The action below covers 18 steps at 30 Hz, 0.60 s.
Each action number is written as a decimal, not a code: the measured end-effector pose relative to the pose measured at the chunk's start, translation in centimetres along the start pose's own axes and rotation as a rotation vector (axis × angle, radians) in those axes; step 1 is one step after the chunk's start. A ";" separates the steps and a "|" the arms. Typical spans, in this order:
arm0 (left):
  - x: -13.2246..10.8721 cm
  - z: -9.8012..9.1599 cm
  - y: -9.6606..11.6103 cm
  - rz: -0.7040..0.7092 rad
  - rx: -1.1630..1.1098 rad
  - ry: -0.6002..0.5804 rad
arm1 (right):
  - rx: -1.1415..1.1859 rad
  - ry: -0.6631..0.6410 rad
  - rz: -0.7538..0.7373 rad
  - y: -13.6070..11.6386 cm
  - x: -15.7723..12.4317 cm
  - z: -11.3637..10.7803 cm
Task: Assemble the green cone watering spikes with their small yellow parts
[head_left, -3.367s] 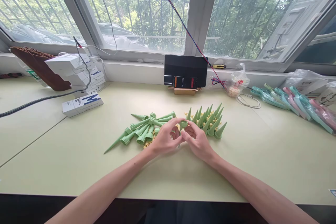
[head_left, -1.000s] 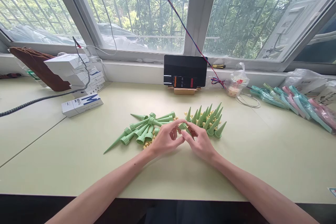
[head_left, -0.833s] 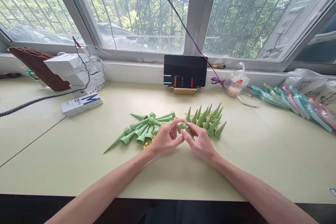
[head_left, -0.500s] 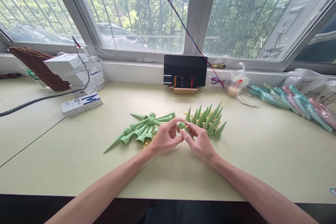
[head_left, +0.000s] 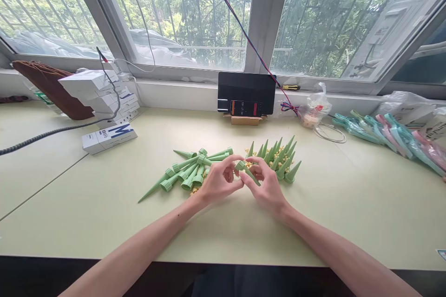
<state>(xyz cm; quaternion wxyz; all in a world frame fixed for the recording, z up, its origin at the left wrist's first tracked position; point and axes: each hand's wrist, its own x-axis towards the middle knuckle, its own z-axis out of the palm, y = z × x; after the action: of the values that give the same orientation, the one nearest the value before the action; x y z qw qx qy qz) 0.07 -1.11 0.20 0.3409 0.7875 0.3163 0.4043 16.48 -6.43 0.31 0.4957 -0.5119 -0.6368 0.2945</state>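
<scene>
Above the middle of the table, a green plastic watering spike (head_left: 241,165) slants between both hands, its ribbed collar up and to the left. My right hand (head_left: 267,189) is closed around its body. My left hand (head_left: 219,181) has its thumb and fingertips closed at the collar end; a small pale yellow bit shows there, partly hidden by fingers. Beside my left hand lies a loose pile of green spikes (head_left: 190,175), with yellow pieces (head_left: 194,190) partly under it. Past my right hand, several green spikes (head_left: 283,163) stand point up among small yellow parts.
A phone (head_left: 245,108) leans on a black screen (head_left: 246,84) at the back. White boxes (head_left: 109,139) and a thick dark cable (head_left: 52,132) are on the left. At the right lie a tied plastic bag (head_left: 313,110) and bagged pastel items (head_left: 390,132).
My right fingers shift slightly around the spike. Both hands otherwise keep their hold and place, and the piles look the same.
</scene>
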 end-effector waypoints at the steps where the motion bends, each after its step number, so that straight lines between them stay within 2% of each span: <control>1: 0.0 0.0 0.0 -0.005 -0.003 0.000 | -0.004 0.005 0.000 0.0 0.0 0.0; 18: 0.0 -0.1 0.0 -0.083 -0.024 0.000 | 0.015 0.068 0.018 -0.3 0.2 -0.1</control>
<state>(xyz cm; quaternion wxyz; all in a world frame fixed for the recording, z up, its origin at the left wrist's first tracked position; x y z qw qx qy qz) 0.01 -1.09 0.28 0.3668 0.7697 0.3440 0.3934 16.49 -6.31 0.71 0.5183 -0.5237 -0.6125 0.2863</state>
